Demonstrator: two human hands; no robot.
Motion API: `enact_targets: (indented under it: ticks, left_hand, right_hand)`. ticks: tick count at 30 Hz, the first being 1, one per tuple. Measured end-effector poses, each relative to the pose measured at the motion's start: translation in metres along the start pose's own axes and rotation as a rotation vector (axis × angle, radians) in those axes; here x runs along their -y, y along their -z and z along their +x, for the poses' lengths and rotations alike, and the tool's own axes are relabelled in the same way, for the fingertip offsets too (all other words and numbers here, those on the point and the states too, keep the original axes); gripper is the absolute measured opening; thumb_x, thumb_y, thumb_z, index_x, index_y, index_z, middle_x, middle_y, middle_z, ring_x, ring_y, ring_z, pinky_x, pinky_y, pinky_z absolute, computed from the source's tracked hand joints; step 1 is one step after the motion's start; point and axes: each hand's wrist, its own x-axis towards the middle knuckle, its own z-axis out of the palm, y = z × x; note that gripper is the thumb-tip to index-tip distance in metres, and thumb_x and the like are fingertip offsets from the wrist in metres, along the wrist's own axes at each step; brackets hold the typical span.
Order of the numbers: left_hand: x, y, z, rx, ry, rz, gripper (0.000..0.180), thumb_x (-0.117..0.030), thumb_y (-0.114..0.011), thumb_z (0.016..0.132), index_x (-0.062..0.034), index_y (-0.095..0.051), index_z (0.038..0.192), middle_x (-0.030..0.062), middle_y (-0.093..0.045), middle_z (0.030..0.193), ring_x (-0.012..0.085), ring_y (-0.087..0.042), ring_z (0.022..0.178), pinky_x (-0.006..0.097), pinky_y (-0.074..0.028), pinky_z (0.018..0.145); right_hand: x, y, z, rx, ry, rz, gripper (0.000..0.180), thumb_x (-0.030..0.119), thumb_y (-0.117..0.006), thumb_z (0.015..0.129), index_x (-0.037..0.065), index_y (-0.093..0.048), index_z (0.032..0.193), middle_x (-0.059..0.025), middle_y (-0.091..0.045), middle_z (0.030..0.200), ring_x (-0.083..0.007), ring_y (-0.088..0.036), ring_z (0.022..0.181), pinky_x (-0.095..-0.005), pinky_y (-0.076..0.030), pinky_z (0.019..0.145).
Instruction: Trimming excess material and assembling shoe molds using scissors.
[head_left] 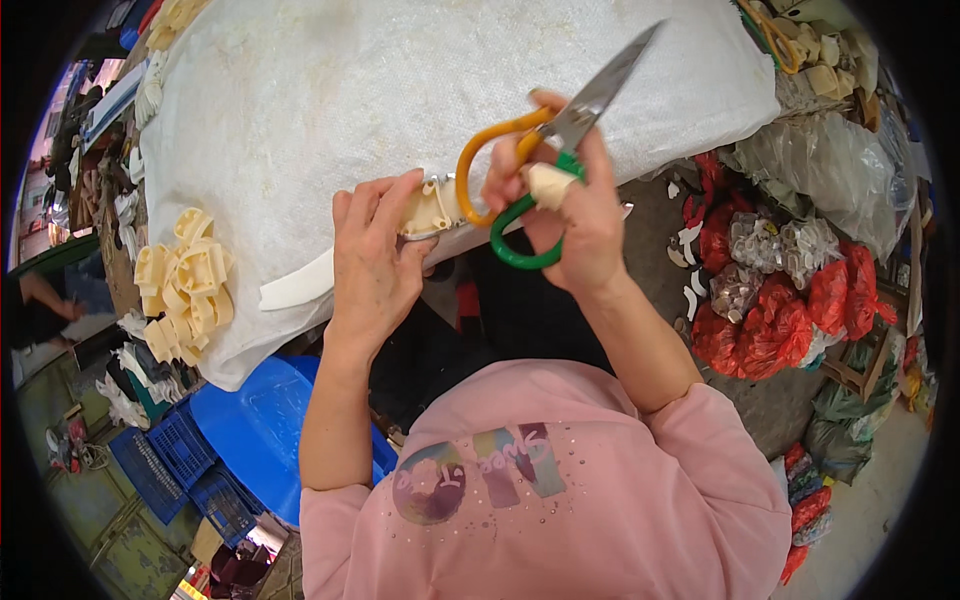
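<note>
My left hand is closed on a cream moulded plastic part with a shiny metallic edge, at the near edge of the white-covered table. My right hand grips a pair of scissors with one orange and one green handle loop. The blades point up and away to the right and look closed together. A cream wrap shows on a finger of that hand. The orange loop overlaps the right end of the plastic part; whether they touch I cannot tell. A curved white strip lies left of my left hand.
A heap of similar cream parts sits on the table's left side. Below it stands a blue plastic chair beside blue crates. Red plastic bags and clear bags lie on the floor at right, near white scraps.
</note>
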Motion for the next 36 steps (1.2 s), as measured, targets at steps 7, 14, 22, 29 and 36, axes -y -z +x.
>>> enact_targets:
  ticks: [7,14,22,29,36]
  left_hand:
    - [-0.002,0.0,-0.001,0.006,0.016,-0.008,0.059,0.006,-0.07,0.061,-0.0047,-0.058,0.118,0.0114,-0.056,0.104,0.0292,-0.049,0.094,0.038,-0.043,0.084]
    - [-0.002,0.004,-0.005,0.007,0.027,-0.015,0.059,0.005,-0.071,0.061,-0.0048,-0.058,0.117,0.0113,-0.056,0.104,0.0296,-0.049,0.093,0.037,-0.043,0.084]
    - [0.008,0.009,-0.01,-0.01,0.11,-0.14,0.058,0.002,-0.072,0.065,-0.0046,-0.056,0.12,0.009,-0.056,0.105,0.0245,-0.051,0.098,0.033,-0.043,0.087]
    - [0.025,0.04,-0.079,-0.246,0.238,-0.95,0.059,-0.007,-0.076,0.071,-0.0001,-0.05,0.123,0.0053,-0.049,0.114,0.0157,-0.051,0.102,0.03,-0.043,0.09]
    - [0.081,0.064,-0.203,-0.659,0.574,-0.392,0.057,0.0,-0.072,0.07,0.002,-0.049,0.123,0.0077,-0.052,0.113,0.0179,-0.054,0.102,0.031,-0.044,0.091]
  right_hand:
    - [-0.025,-0.01,0.015,-0.034,0.158,-0.093,0.057,0.001,-0.044,0.08,0.009,-0.029,0.134,-0.0107,-0.045,0.083,-0.0186,-0.044,0.071,-0.0345,-0.042,0.069]
    - [-0.021,-0.011,0.018,-0.061,0.26,-0.459,0.056,0.0,-0.046,0.081,0.006,-0.029,0.134,-0.0107,-0.047,0.083,-0.0185,-0.047,0.072,-0.034,-0.043,0.07]
    - [0.026,-0.021,0.021,-0.101,0.159,-0.24,0.064,-0.001,-0.049,0.076,-0.001,-0.026,0.135,-0.0086,-0.054,0.09,-0.0143,-0.052,0.073,-0.0277,-0.045,0.066]
    - [0.038,-0.041,0.015,0.095,0.099,-0.799,0.059,0.005,-0.056,0.077,0.001,-0.041,0.134,-0.0027,-0.049,0.091,-0.0101,-0.047,0.081,-0.0232,-0.039,0.073]
    - [-0.019,-0.091,0.035,0.714,0.122,-1.611,0.053,0.01,-0.059,0.077,0.006,-0.05,0.129,-0.0199,-0.05,0.105,-0.0335,-0.05,0.096,-0.0398,-0.042,0.086]
